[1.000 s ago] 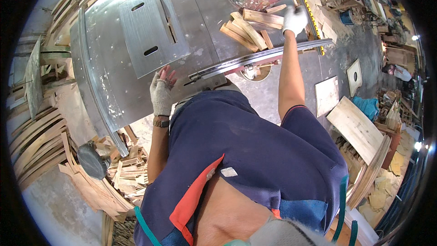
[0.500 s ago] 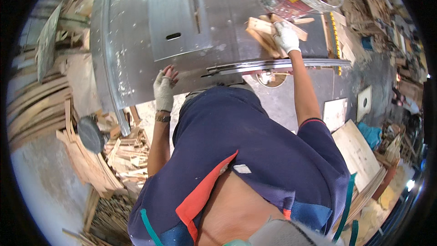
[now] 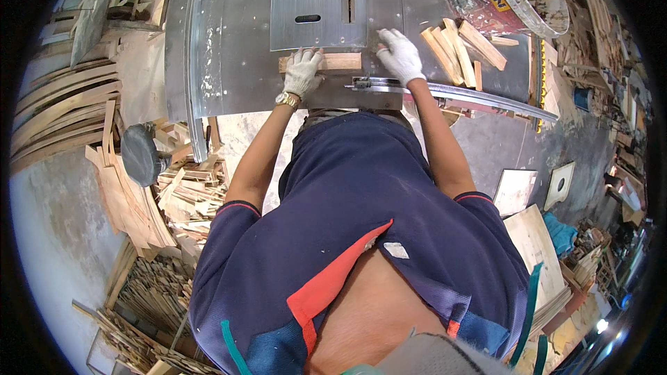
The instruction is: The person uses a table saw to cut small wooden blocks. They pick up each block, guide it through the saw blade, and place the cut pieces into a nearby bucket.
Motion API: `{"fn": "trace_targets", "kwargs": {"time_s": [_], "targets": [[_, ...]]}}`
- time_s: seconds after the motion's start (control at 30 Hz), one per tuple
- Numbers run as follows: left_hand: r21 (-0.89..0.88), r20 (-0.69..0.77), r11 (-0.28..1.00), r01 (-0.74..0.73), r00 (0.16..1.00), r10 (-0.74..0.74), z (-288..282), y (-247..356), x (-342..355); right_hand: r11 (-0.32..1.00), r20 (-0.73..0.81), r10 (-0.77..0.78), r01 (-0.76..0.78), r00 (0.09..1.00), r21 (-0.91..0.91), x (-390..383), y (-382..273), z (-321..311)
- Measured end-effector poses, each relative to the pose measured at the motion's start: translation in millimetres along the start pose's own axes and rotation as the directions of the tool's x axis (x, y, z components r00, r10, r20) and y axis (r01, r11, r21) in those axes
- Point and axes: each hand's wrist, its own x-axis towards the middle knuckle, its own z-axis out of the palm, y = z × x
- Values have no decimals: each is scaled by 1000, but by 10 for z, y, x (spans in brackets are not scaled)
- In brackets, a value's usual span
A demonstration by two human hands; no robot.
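My left hand, in a pale glove, rests over a short wooden block with its fingers bent across it. The block lies crosswise on a grey metal machine table, just in front of a slotted metal plate. To the right of the block's end, my right hand hovers low or rests on the table; which of these I cannot tell. Its white-gloved fingers are apart with nothing in them. Several loose wooden blocks lie to the right of that hand.
A paint-stained bucket lies tilted behind the loose blocks. Along the table's front right runs a metal rail; another rail runs down its left side. Wood offcuts and a round dark stool top are at the lower left.
My left hand has moved forward onto a wooden block, now lying before the plate. My right hand has left the loose blocks and come leftward. The whole view has shifted.
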Motion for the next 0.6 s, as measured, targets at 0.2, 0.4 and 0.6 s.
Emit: {"fn": "trace_targets", "kwargs": {"time_s": [0.2, 0.4, 0.6], "targets": [[-66, 76, 995, -78, 994, 83, 101, -204, 150, 997, 248, 1, -19, 969, 69, -483, 429, -22], [-78, 48, 986, -145, 988, 149, 149, -135, 69, 990, 435, 21, 41, 900, -132, -620, 66, 116], [-108, 2, 987, -120, 993, 121, 106, -93, 18, 971, 381, 26, 67, 924, -229, -450, 7, 433]]}}
